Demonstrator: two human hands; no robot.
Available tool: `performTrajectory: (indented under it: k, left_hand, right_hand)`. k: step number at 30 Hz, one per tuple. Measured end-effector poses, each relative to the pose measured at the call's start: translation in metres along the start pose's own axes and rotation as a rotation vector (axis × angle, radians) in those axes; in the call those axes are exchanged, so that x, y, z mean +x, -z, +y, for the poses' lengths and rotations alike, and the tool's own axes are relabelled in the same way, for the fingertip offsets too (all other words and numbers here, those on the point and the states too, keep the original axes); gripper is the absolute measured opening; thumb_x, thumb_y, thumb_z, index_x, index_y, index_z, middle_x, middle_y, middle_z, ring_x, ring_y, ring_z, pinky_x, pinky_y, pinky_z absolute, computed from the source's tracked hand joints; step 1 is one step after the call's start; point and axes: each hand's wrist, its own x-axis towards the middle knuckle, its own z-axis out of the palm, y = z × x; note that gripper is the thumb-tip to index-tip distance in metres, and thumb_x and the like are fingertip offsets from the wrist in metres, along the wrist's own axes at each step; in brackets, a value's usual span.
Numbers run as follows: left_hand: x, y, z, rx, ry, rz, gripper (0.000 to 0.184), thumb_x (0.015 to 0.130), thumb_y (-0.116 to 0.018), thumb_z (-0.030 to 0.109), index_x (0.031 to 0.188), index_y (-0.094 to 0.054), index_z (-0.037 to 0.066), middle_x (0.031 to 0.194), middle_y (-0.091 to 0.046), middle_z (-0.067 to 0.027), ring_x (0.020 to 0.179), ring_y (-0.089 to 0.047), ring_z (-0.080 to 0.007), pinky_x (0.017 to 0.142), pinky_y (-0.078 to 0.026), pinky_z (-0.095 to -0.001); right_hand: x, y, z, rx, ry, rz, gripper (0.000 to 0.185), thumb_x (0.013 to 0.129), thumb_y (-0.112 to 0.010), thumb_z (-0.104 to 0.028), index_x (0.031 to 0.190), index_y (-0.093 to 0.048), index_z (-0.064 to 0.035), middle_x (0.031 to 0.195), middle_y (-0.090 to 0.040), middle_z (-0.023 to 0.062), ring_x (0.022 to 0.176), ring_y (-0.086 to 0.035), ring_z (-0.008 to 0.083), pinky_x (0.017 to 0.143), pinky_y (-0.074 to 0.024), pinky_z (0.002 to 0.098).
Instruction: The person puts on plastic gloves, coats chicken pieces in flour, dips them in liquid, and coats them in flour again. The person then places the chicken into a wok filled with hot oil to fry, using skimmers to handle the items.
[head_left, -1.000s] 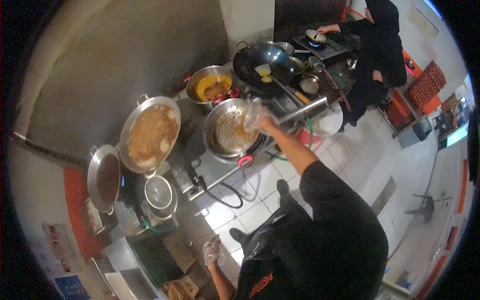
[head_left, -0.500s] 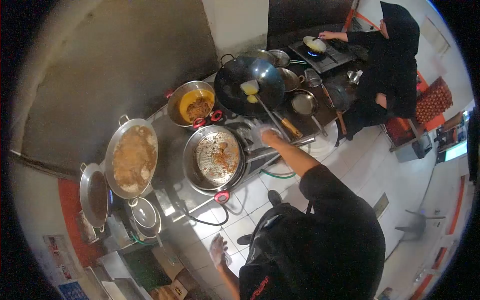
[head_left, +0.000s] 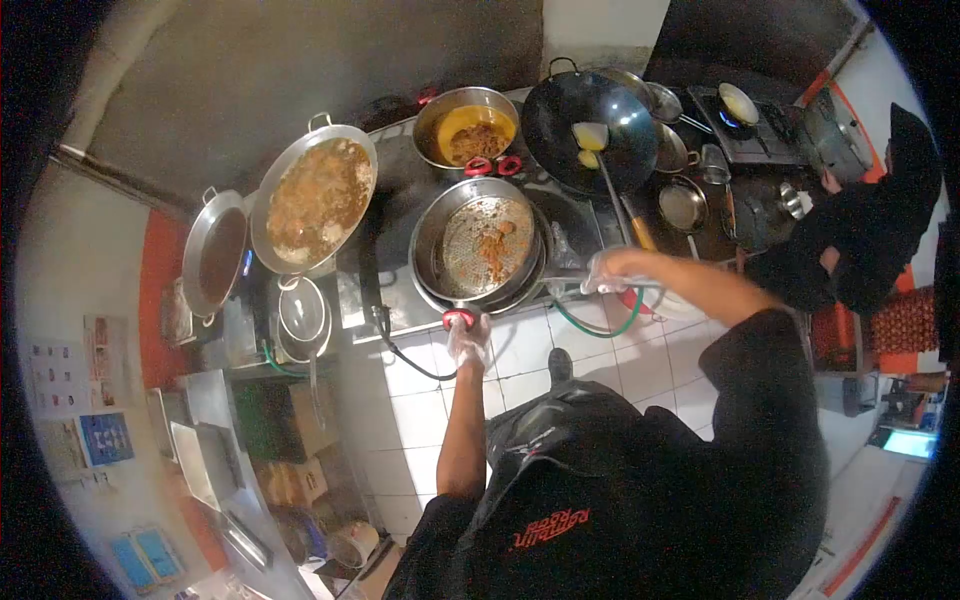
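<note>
A wide steel strainer pan (head_left: pixel 470 250) with a dimpled or perforated bottom rests on a round pot at the counter's front edge. Brown fried crumbs (head_left: pixel 497 255) lie in it. My right hand (head_left: pixel 618 268), in a clear plastic glove, is closed round the long metal handle (head_left: pixel 568 275) on the right. On the near side, my gloved left hand (head_left: pixel 470 342) has its fingers at the red-covered handle (head_left: pixel 458 319) and appears to grip it. Behind stands a steel pot (head_left: pixel 465 125) of yellow liquid with brown pieces.
A black wok (head_left: pixel 580 140) holds a spatula (head_left: pixel 600 165). To the left, a large pan (head_left: pixel 318 200) of bubbling oil and a smaller pan (head_left: pixel 215 255) stand near a sieve (head_left: pixel 303 312). A co-worker (head_left: pixel 850 235) is at the right. A green hose (head_left: pixel 600 330) hangs below the counter.
My left hand has come up from beside my body to the red handle. My right hand is now on the long handle. The view has swung left, and the co-worker's hand has left the small pan.
</note>
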Motion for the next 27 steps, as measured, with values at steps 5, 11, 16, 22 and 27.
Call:
performTrajectory:
  k: [5, 11, 16, 22, 27]
  left_hand:
    - [0.014, 0.002, 0.001, -0.090, -0.133, -0.141, 0.039, 0.089, -0.058, 0.019, 0.115, -0.042, -0.005, 0.110, -0.054, -0.0203, 0.090, -0.061, -0.0319, 0.079, -0.058, -0.0414]
    - [0.008, -0.007, 0.008, -0.145, -0.169, -0.076, 0.039, 0.087, -0.059, 0.015, 0.112, -0.041, -0.009, 0.103, -0.052, -0.0243, 0.081, -0.061, -0.0376, 0.071, -0.060, -0.0407]
    - [0.022, -0.008, 0.028, -0.168, -0.127, 0.053, 0.039, 0.085, -0.060, 0.013, 0.111, -0.041, -0.008, 0.099, -0.054, -0.0219, 0.081, -0.062, -0.0363, 0.069, -0.060, -0.0389]
    - [0.027, 0.017, 0.024, 0.010, -0.158, -0.198, 0.015, 0.085, -0.058, 0.012, 0.087, -0.052, -0.002, 0.077, -0.056, -0.0099, 0.062, -0.054, -0.0170, 0.049, -0.046, -0.0272]
    - [0.099, 0.088, 0.001, 0.958, -0.103, -0.145, 0.039, 0.085, -0.062, 0.043, 0.079, -0.064, 0.005, 0.069, -0.063, -0.0044, 0.057, -0.056, -0.0116, 0.053, -0.043, -0.0312]
  right_hand:
    - [-0.051, 0.039, -0.032, -0.142, -0.058, 0.034, 0.026, 0.079, -0.069, -0.029, 0.062, -0.062, -0.0113, 0.054, -0.049, -0.0020, 0.048, -0.040, 0.0099, 0.045, -0.0295, 0.0271]
    - [-0.130, 0.089, -0.113, -0.466, -0.382, -0.188, 0.036, 0.081, -0.066, -0.037, 0.058, -0.053, -0.0124, 0.053, -0.047, -0.0017, 0.048, -0.043, 0.0116, 0.044, -0.0325, 0.0288]
    - [-0.206, 0.102, -0.132, -0.715, -0.513, -0.136, 0.045, 0.075, -0.070, -0.048, 0.065, -0.059, -0.0060, 0.055, -0.055, 0.0016, 0.047, -0.052, 0.0127, 0.045, -0.0428, 0.0311]
    - [-0.322, 0.036, -0.152, -0.345, -0.640, 0.327, 0.050, 0.070, -0.075, -0.026, 0.114, -0.060, -0.0054, 0.072, -0.060, 0.0078, 0.063, -0.058, 0.0183, 0.049, -0.0469, 0.0329]
    - [-0.268, -0.052, -0.123, 0.039, -0.300, 0.528, 0.046, 0.073, -0.077, -0.026, 0.109, -0.059, -0.0041, 0.080, -0.063, 0.0061, 0.062, -0.058, 0.0130, 0.051, -0.0474, 0.0266]
